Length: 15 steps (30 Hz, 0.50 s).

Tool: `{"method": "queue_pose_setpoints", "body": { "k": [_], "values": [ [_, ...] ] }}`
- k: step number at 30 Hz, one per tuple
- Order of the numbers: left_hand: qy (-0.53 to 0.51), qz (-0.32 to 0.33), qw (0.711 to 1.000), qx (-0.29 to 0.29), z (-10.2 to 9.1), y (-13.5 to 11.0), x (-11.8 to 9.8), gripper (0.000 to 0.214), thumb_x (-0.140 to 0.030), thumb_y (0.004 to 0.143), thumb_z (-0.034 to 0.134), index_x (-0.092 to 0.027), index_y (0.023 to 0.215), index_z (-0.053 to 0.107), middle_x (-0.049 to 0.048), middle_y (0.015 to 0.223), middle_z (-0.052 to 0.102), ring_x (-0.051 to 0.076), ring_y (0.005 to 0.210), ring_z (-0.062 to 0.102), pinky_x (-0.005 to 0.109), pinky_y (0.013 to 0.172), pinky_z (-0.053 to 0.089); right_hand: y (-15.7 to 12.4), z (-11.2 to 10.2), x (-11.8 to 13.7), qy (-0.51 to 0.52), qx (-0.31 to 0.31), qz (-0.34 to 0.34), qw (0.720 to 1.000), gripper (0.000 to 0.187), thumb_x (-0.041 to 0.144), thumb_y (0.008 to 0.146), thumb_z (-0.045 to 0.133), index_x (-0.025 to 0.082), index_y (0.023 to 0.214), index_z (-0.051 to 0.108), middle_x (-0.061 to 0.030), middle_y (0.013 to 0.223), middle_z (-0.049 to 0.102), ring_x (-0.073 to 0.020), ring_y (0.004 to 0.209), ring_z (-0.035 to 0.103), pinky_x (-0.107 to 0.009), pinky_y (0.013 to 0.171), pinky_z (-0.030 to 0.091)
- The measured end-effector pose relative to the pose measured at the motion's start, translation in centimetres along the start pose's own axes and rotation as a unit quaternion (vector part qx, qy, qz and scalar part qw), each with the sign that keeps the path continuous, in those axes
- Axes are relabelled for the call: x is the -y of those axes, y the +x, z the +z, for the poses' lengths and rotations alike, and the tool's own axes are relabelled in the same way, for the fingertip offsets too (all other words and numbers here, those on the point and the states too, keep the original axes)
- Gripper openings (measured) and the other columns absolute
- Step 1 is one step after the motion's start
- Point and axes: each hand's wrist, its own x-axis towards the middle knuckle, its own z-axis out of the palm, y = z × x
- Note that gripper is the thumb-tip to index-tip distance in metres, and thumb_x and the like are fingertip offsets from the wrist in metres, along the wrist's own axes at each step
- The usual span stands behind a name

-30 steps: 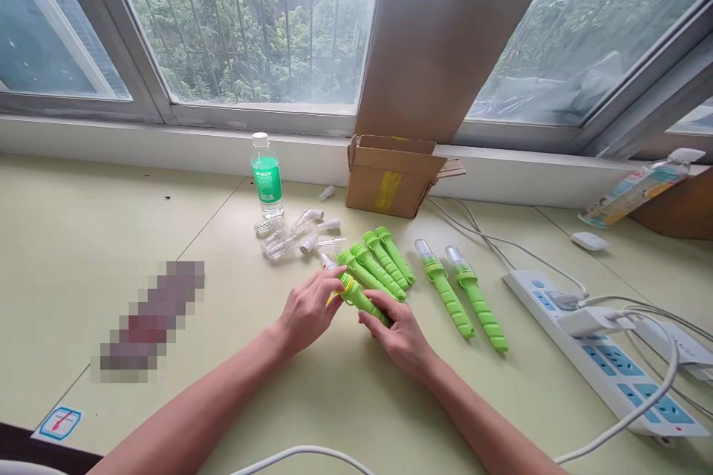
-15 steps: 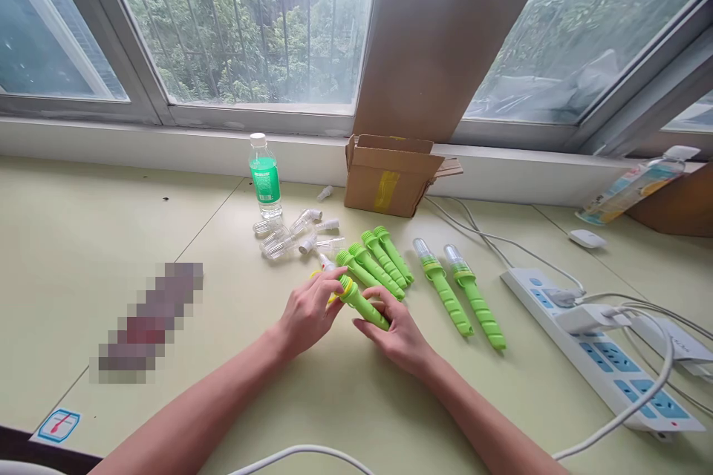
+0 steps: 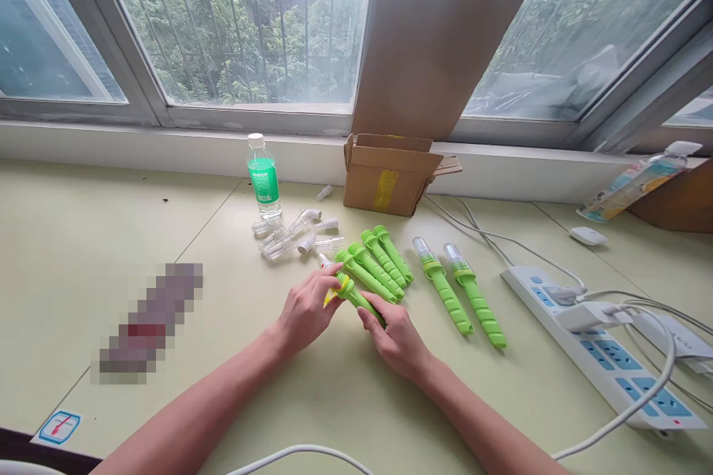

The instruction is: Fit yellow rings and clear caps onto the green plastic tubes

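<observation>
Both hands meet on one ribbed green handle [image 3: 358, 297] lying low over the pale green table [image 3: 345, 401]. My right hand [image 3: 396, 339] grips its shaft from below and the right. My left hand [image 3: 307, 309] pinches the handle's top end, where a small yellow piece shows under the fingers. Just behind lie three more bare green handles [image 3: 376, 265] side by side. To their right rest two green handles with clear caps fitted [image 3: 457, 295]. A loose heap of clear plastic caps [image 3: 295, 234] sits behind my left hand.
A green-labelled water bottle [image 3: 261, 178] and an open cardboard box [image 3: 390, 174] stand by the window sill. A white power strip [image 3: 598, 345] with plugs and cables lies at right. A white cable [image 3: 301, 453] crosses the near edge. A blurred patch [image 3: 149, 319] lies at left.
The held green handle has tilted and shifted slightly toward the row of handles as both hands adjusted their grip on it. Nothing else on the table has moved.
</observation>
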Motion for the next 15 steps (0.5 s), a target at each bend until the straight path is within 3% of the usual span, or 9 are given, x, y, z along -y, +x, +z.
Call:
{"method": "queue_pose_setpoints", "body": {
  "k": [3,6,9,15],
  "values": [
    [-0.005,0.006,1.000,0.000,-0.02,-0.06,-0.05,0.013,-0.017,0.086,0.059,-0.020,0.092,0.048,0.0133,0.119,0.066,0.022,0.106,0.066,0.032,0.080,0.058,-0.05,-0.14,-0.20,0.026,0.003,0.021,0.999,0.031,0.036,0.090,0.051,0.019,0.116,0.052,-0.0004,0.068,0.061,-0.0157,0.056,0.051,-0.029,0.055,0.044],
    [-0.009,0.006,1.000,0.001,-0.05,-0.01,-0.09,0.014,-0.018,0.086,0.060,-0.020,0.093,0.048,0.0136,0.118,0.066,0.022,0.107,0.066,0.033,0.080,0.058,-0.08,-0.16,-0.30,0.048,0.003,0.036,0.998,0.029,0.035,0.087,0.056,0.021,0.111,0.049,0.0003,0.071,0.063,-0.0146,0.055,0.049,-0.028,0.053,0.042],
    [-0.007,0.002,1.000,0.003,-0.08,0.06,-0.12,0.015,-0.017,0.085,0.060,-0.020,0.094,0.048,0.0135,0.119,0.065,0.022,0.107,0.065,0.033,0.078,0.059,-0.08,-0.08,-0.21,0.053,-0.006,0.036,0.998,0.021,0.033,0.089,0.053,0.021,0.106,0.052,-0.0009,0.073,0.063,-0.0153,0.059,0.052,-0.027,0.053,0.042],
    [-0.002,0.007,1.000,-0.006,0.03,-0.12,-0.08,0.013,-0.015,0.086,0.059,-0.020,0.092,0.048,0.0129,0.120,0.065,0.022,0.107,0.066,0.033,0.080,0.058,-0.11,0.03,-0.12,-0.005,-0.049,0.001,0.999,0.024,0.034,0.090,0.052,0.020,0.107,0.060,-0.0041,0.078,0.065,-0.0171,0.063,0.056,-0.029,0.059,0.046]
  ]
}}
